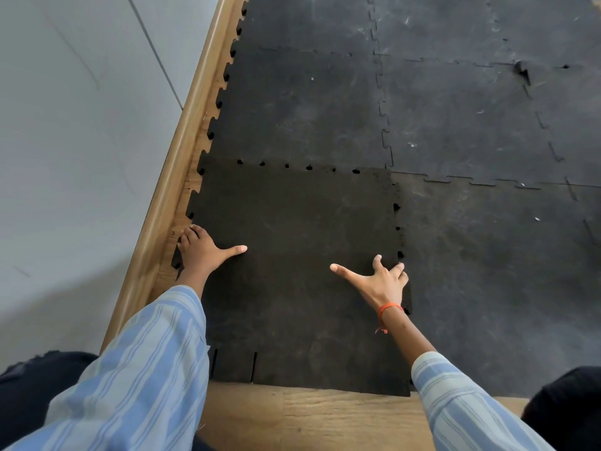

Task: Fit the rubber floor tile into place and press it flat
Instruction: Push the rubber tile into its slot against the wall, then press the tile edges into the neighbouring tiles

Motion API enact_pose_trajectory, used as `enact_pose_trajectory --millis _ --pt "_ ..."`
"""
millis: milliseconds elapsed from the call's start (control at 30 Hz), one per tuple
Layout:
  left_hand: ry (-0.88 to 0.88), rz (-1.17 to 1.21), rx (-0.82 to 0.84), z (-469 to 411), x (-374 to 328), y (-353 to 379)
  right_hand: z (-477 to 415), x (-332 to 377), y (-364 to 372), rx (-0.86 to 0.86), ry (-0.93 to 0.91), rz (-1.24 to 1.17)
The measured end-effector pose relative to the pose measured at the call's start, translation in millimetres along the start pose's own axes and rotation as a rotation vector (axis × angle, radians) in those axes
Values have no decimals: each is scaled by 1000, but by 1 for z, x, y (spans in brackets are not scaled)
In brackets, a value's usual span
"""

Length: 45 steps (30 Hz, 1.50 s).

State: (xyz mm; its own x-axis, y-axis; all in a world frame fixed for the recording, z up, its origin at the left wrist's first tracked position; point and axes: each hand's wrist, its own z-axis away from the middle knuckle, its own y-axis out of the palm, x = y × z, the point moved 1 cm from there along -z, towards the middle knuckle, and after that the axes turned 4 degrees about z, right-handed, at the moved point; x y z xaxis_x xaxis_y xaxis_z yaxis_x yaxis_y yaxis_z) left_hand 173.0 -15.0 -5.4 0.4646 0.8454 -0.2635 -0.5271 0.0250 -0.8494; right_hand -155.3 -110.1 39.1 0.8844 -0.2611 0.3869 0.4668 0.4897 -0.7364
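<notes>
A dark rubber floor tile [292,255] with jigsaw edges lies in the near-left gap of the black mat floor [455,125]. Small holes show along its far and right seams. My left hand [203,250] rests on the tile's left edge beside the skirting, fingers curled over the edge and thumb stretched flat on top. My right hand [379,281] lies on the tile's right edge, thumb spread, fingertips at the seam with the neighbouring tile [487,271]. Whether either hand grips the edge or only presses on it, I cannot tell.
A wooden skirting [182,157] runs along the grey wall [81,125] on the left. Bare wooden floor [309,415] shows at the near edge of the tile. A torn, lifted spot [522,71] marks a far-right tile. My knees sit at both lower corners.
</notes>
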Motion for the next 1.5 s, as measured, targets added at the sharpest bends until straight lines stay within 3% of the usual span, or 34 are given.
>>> enact_pose_trajectory --millis 700,867,1000,1333,1500 --pt "5 -26 32 2 -3 -4 -6 11 3 -39 18 -37" --pt "-23 -30 34 6 -13 1 -6 3 10 -145 10 -98" --pt "-34 -31 -7 8 -13 -1 -14 9 4 -202 108 -216" --pt "-76 -38 -6 7 -12 -4 -15 11 7 -188 89 -161" --pt "-51 -62 59 11 -16 2 -12 11 27 -233 40 24"
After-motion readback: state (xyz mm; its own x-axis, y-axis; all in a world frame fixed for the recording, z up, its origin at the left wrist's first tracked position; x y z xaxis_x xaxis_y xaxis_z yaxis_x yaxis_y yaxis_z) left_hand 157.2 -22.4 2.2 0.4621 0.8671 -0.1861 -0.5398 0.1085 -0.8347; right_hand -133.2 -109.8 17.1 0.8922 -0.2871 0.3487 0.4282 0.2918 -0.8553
